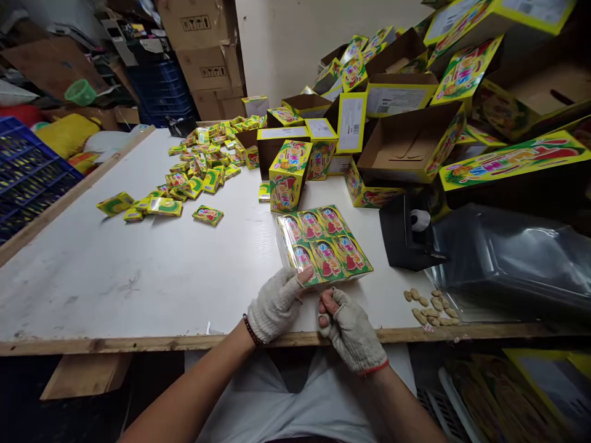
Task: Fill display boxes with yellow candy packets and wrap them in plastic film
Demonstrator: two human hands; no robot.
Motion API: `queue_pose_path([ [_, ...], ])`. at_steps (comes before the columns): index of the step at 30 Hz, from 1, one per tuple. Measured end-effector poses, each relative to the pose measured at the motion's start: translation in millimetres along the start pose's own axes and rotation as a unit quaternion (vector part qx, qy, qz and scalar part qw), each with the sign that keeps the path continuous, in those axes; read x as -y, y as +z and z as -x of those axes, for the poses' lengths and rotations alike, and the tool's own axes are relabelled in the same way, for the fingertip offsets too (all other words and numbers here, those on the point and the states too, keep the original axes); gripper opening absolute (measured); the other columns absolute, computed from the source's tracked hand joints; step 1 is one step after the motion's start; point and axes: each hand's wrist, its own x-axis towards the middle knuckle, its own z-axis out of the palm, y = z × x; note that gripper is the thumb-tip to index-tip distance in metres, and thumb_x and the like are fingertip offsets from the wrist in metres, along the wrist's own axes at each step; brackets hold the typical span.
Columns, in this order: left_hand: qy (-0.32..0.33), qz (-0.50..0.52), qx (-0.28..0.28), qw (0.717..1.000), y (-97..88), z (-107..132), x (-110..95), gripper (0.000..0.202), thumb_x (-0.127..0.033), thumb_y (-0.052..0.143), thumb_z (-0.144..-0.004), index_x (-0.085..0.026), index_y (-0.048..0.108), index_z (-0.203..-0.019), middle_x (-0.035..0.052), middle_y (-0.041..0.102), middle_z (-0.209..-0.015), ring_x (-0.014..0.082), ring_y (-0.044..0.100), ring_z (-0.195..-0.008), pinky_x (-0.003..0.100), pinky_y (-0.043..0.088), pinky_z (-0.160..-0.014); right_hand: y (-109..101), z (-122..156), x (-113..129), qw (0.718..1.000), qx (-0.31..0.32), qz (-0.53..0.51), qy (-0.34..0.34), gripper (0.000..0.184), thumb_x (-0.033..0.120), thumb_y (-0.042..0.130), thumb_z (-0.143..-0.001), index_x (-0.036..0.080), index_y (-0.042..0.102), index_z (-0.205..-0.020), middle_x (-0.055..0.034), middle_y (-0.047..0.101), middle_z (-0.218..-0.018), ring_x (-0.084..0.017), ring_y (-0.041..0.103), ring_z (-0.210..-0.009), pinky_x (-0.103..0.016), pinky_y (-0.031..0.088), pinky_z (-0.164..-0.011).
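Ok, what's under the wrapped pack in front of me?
The wrapped pack lies on the white table, which shows around it. The patch directly beneath is covered, so nothing there can be seen.

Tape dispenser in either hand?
No, the tape dispenser sits on the table, while the left hand and right hand are at the wrapped pack.

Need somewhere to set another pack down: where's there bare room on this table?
The widest free patch is the white tabletop left of the shrink-wrapped pack, between the scattered yellow packets and the near wooden edge. A narrower strip lies between that pack and the black tape dispenser. It is crowded at the far right, among the open cardboard boxes.
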Motion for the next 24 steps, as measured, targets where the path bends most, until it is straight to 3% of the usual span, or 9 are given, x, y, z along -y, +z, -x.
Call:
queue_pose_path([
  [2, 0.009, -0.072, 0.065, 0.995, -4.6, -6, -6, 0.036, -0.012, 0.044, -0.092, -0.019, 0.059, -0.124, 0.0084, 0.063, -0.098, 0.0193, 0.060, -0.084, 0.029, 0.048, -0.066, -4, -1, -2, 1.000, -0.009, 0.012, 0.006, 0.067, 0.059, 0.094, -0.041, 0.019, 0.052, -0.075, 0.0076, 0.055, -0.059, -0.005, 0.051, -0.046, -0.016, 0.041, -0.039],
  [4, -0.036, -0.130, 0.126, 0.983, -8.0, -15, -15, 0.021, -0.020, 0.051, -0.092, -0.019, 0.068, -0.105, 0.0086, 0.063, -0.094, 0.0216, 0.058, -0.082, 0.032, 0.046, -0.065, -6, -3, -4, 0.999, -0.004, 0.040, 0.015, 0.063, 0.060, 0.091, -0.046, 0.019, 0.052, -0.074, 0.0061, 0.056, -0.060, -0.007, 0.052, -0.045, -0.018, 0.042, -0.037],
  [6, -0.091, -0.163, 0.142, 0.972, -7.6, -24, -24, 0.012, -0.030, 0.061, -0.089, -0.021, 0.069, -0.087, 0.0076, 0.061, -0.089, 0.0229, 0.056, -0.081, 0.035, 0.043, -0.066, -6, -8, -5, 0.997, 0.006, 0.076, 0.018, 0.055, 0.058, 0.086, -0.055, 0.019, 0.052, -0.074, 0.0045, 0.056, -0.061, -0.009, 0.053, -0.044, -0.020, 0.042, -0.035],
  [9, -0.144, -0.200, 0.120, 0.962, 0.1, -32, -31, 0.015, -0.034, 0.068, -0.086, -0.022, 0.066, -0.076, 0.0056, 0.058, -0.083, 0.0232, 0.055, -0.079, 0.035, 0.040, -0.065, -1, -19, -6, 0.994, 0.007, 0.108, 0.014, 0.040, 0.048, 0.078, -0.064, 0.021, 0.054, -0.077, 0.0045, 0.054, -0.058, -0.011, 0.052, -0.042, -0.022, 0.042, -0.034],
  [13, -0.146, -0.233, 0.099, 0.956, 12.4, -28, -29, 0.005, -0.026, 0.064, -0.087, -0.021, 0.065, -0.088, 0.0065, 0.059, -0.088, 0.0244, 0.054, -0.084, 0.036, 0.040, -0.068, 7, -22, -5, 0.990, 0.011, 0.141, 0.025, 0.034, 0.044, 0.072, -0.063, 0.023, 0.050, -0.079, 0.0041, 0.055, -0.058, -0.012, 0.052, -0.041, -0.024, 0.043, -0.036],
  [16, -0.148, -0.228, 0.079, 0.959, 18.5, -17, -27, 0.010, -0.018, 0.062, -0.085, -0.020, 0.063, -0.095, 0.0081, 0.059, -0.092, 0.0251, 0.054, -0.086, 0.037, 0.041, -0.069, -4, -12, 0, 0.980, 0.018, 0.196, 0.021, 0.037, 0.049, 0.069, -0.061, 0.023, 0.048, -0.078, 0.0033, 0.057, -0.062, -0.013, 0.054, -0.044, -0.025, 0.042, -0.038],
  [18, -0.155, -0.182, 0.055, 0.969, 21.2, -9, -26, 0.016, -0.011, 0.058, -0.082, -0.019, 0.062, -0.095, 0.0082, 0.059, -0.092, 0.0244, 0.055, -0.085, 0.037, 0.042, -0.070, -23, -8, 9, 0.967, -0.042, 0.246, -0.052, 0.039, 0.054, 0.067, -0.063, 0.023, 0.049, -0.077, 0.0041, 0.055, -0.059, -0.012, 0.052, -0.046, -0.024, 0.039, -0.040],
  [21, -0.148, -0.098, 0.012, 0.984, 23.2, 1, -18, 0.021, -0.011, 0.060, -0.079, -0.020, 0.060, -0.098, 0.0092, 0.059, -0.105, 0.0220, 0.058, -0.090, 0.035, 0.048, -0.075, -57, -17, 31, 0.905, -0.195, 0.304, -0.224, 0.042, 0.059, 0.065, -0.065, 0.022, 0.053, -0.082, 0.0031, 0.055, -0.059, -0.014, 0.052, -0.053, -0.026, 0.040, -0.049],
  [24, -0.260, 0.044, -0.105, 0.959, 23.7, 2, -1, 0.039, -0.029, 0.065, -0.083, -0.018, 0.052, -0.118, 0.0152, 0.051, -0.132, 0.0195, 0.059, -0.095, 0.036, 0.052, -0.084, -73, -43, 52, 0.890, -0.217, 0.302, -0.262, 0.044, 0.062, 0.067, -0.063, 0.024, 0.056, -0.082, 0.0001, 0.059, -0.064, -0.019, 0.056, -0.065, -0.031, 0.043, -0.059],
])
